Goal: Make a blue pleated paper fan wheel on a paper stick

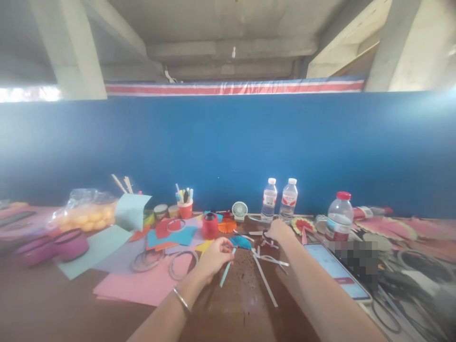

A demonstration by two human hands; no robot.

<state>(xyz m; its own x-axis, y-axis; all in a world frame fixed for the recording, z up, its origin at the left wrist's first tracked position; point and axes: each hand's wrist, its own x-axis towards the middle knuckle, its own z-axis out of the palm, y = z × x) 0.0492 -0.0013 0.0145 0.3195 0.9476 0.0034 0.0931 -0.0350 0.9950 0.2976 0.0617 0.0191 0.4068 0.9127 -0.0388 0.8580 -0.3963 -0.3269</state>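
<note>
My left hand (215, 255) is closed in a pinch on a small blue pleated paper fan (241, 242) with a light blue stick (225, 274), low over the brown table (242, 299). A thin bangle sits on that wrist. My right hand (278, 230) reaches farther out with curled fingers resting on a small dark item (265, 236) among white paper strips (266, 280); what it grips is too small to name.
Coloured paper sheets (142, 285) and tape rings (182, 263) lie at left, with a red cup (210, 226), a pen cup (185, 207) and a small fan (240, 209). Water bottles (269, 200) stand by the blue wall. A phone (338, 270) lies at right.
</note>
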